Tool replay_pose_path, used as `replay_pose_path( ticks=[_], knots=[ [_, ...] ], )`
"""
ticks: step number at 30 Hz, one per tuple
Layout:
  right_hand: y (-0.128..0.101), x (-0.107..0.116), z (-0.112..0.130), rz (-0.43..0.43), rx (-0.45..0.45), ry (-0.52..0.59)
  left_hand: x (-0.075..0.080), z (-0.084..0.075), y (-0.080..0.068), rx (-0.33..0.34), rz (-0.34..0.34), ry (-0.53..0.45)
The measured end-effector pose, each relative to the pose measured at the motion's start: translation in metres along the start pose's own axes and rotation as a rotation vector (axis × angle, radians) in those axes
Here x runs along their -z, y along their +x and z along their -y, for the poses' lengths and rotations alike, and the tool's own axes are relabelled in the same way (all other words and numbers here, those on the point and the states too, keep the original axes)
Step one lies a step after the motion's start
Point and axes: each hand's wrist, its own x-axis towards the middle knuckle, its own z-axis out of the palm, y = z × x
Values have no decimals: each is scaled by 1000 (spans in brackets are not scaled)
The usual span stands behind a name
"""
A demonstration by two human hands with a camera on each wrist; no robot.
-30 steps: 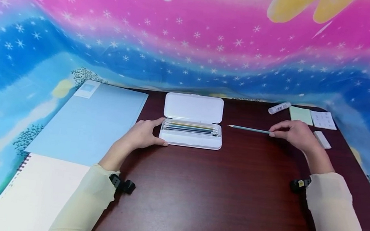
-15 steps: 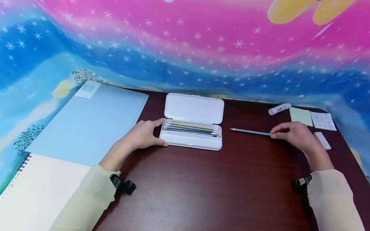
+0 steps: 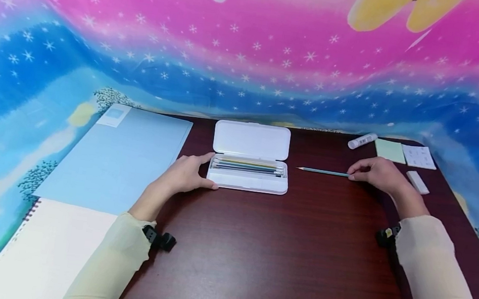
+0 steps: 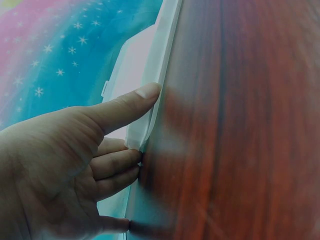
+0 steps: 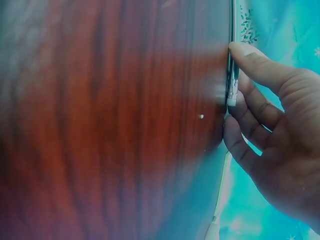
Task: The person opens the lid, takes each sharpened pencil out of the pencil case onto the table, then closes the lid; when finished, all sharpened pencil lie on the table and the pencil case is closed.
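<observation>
While the left hand [image 3: 184,175] grips the open pencil case [image 3: 249,169] by its end, the right hand [image 3: 377,174] pinches the pencil [image 3: 323,172] lying beside it; lifting needs a firmer grasp

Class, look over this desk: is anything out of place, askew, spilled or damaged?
One pencil lies loose on the table, outside the open case where the other pencils sit; the right hand pinches its end. The left hand holds the case. Nothing looks spilled or damaged.
</observation>
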Motion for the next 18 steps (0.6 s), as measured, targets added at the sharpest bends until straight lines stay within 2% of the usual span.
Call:
replay_pose_path(
  ticks=[8,13,18],
  knots=[
    [-2,4,1,49,-1,-38,-1,-1,0,-16,-5,0],
    [-5,8,17,-3,26,-49,-1,1,0,-16,-8,2],
    [-2,-2,43,-60,95,-36,-1,1,0,-18,-10,5]
  ],
)
